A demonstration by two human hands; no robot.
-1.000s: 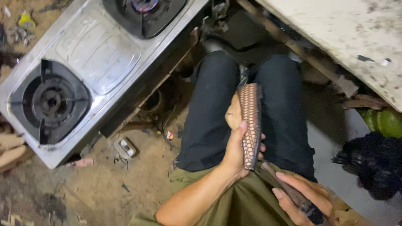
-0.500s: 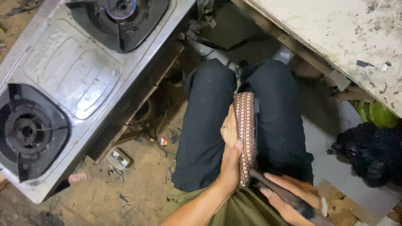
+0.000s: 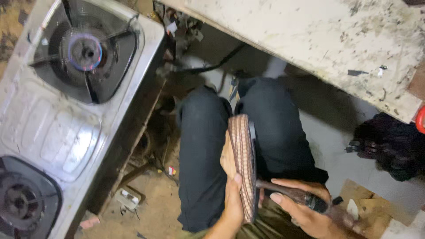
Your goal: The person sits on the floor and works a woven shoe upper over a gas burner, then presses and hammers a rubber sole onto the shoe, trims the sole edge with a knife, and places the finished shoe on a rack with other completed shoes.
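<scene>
Pan (image 3: 243, 163) on edge | left hand (image 3: 232, 194) cups base | right hand (image 3: 305, 208) grips handle (image 3: 283, 191)

Black trousers (image 3: 201, 163) are worn on both legs; the cloth is plain and matte, creased lightly at the knees and thighs. Olive-green fabric (image 3: 270, 223) is seen at the lap, near the bottom edge of the view. The left forearm (image 3: 223, 228) is bare, with no sleeve in sight. The left hand (image 3: 232, 190) and the right hand (image 3: 307, 208) are bare too, ungloved, with short nails.
</scene>
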